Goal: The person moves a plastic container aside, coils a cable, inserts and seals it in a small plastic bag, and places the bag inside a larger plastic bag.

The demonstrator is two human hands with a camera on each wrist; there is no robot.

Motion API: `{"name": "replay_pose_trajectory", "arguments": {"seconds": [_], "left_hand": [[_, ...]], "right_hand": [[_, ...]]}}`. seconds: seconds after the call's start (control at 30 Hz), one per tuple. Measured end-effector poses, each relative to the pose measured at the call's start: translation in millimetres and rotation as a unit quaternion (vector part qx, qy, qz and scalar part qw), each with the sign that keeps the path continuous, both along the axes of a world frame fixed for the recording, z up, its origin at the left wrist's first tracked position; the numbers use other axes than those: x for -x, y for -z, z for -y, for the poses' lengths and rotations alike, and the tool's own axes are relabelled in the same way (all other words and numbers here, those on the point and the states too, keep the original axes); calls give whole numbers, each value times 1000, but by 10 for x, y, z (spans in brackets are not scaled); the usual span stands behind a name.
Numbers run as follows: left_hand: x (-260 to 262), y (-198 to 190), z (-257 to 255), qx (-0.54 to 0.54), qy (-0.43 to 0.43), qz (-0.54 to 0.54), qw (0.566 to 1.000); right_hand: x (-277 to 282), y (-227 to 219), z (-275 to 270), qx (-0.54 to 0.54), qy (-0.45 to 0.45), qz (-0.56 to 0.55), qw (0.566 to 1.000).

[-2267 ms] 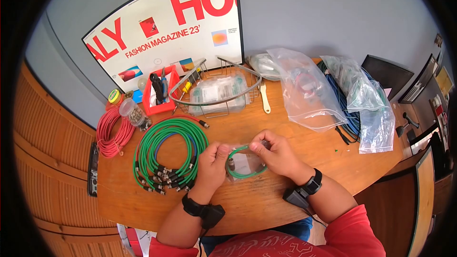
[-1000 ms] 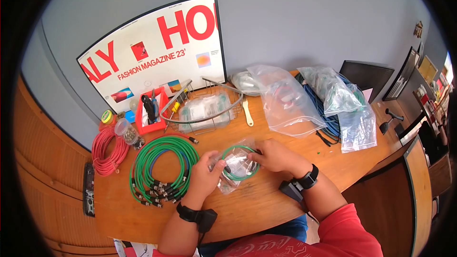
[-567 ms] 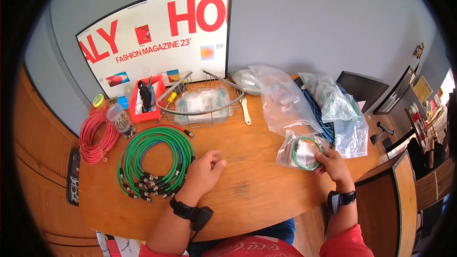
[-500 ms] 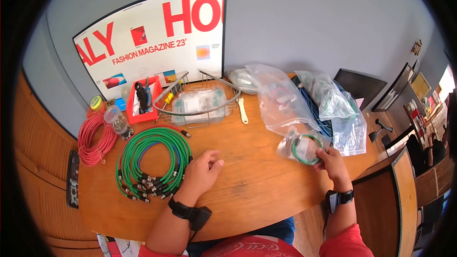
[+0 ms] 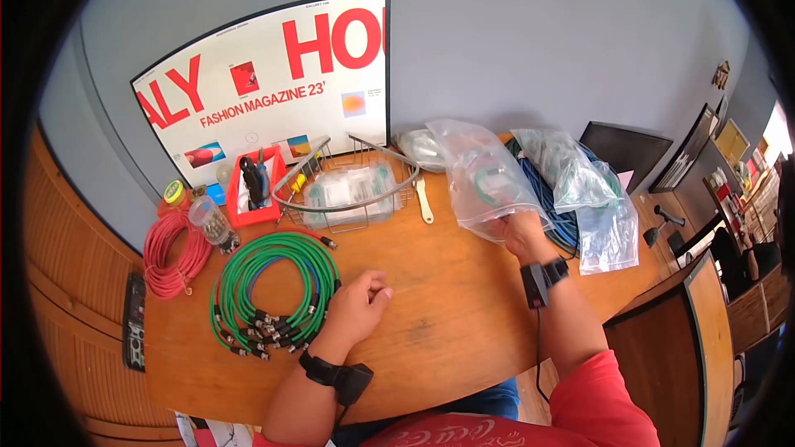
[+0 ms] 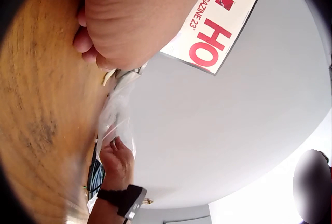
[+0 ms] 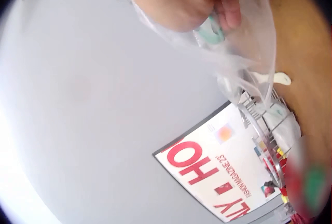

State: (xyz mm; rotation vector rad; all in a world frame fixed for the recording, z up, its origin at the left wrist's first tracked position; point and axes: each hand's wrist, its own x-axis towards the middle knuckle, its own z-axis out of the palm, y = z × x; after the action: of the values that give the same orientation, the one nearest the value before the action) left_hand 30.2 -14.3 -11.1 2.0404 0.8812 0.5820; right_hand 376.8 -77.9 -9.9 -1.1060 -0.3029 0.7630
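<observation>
Since the previous frame, the right hand (image 5: 528,236) has carried the green loop (image 7: 217,38) away from the body and up to the large clear bag (image 5: 460,153); the loop now shows through its plastic. The right hand's fingers reach past the near edge of the bag, just beside the loop. The plastic partly hides them, so whether they pinch the loop or have let it go, I cannot tell. The bag lies ahead of the right hand, its long axis slanting away and leftward, with its near end at that hand's fingers.

The right hand is much the nearer of the 2 hands to both bag and loop. The left hand (image 5: 356,310) rests at the worktop (image 5: 422,372), well apart from them, fingers loosely bent and holding nothing. Just left of it lies the coil of green cables (image 5: 228,281), with the pinkish-red cable (image 5: 174,261) farther left. Beyond the hands and between them are the wire basket (image 5: 348,205) and a pale-handled tool (image 5: 425,203); blue cable (image 5: 565,236) lies just right of the bag.
</observation>
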Motion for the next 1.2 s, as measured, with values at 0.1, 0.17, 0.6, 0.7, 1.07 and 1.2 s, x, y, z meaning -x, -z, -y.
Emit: {"name": "replay_pose_trajectory", "arguments": {"seconds": [0.1,0.17,0.6,0.7,1.07,1.2], "left_hand": [[6,-17,9,4,1,-3,1000],[9,-30,5,5,-3,-8,1000],[10,-22,9,5,-2,-5,1000],[7,-37,12,-2,0,-8,1000],[12,-22,13,2,7,0,1000],[-16,-12,8,-2,1,-5,1000]], "right_hand": [[-375,399,-421,56,5,46,997],[-335,305,-465,179,46,160,970],[-379,365,-543,342,98,477,804],[-268,359,-489,165,29,415,894],[-648,753,-844,323,-1,591,739],[-97,48,-641,422,-19,602,678]]}}
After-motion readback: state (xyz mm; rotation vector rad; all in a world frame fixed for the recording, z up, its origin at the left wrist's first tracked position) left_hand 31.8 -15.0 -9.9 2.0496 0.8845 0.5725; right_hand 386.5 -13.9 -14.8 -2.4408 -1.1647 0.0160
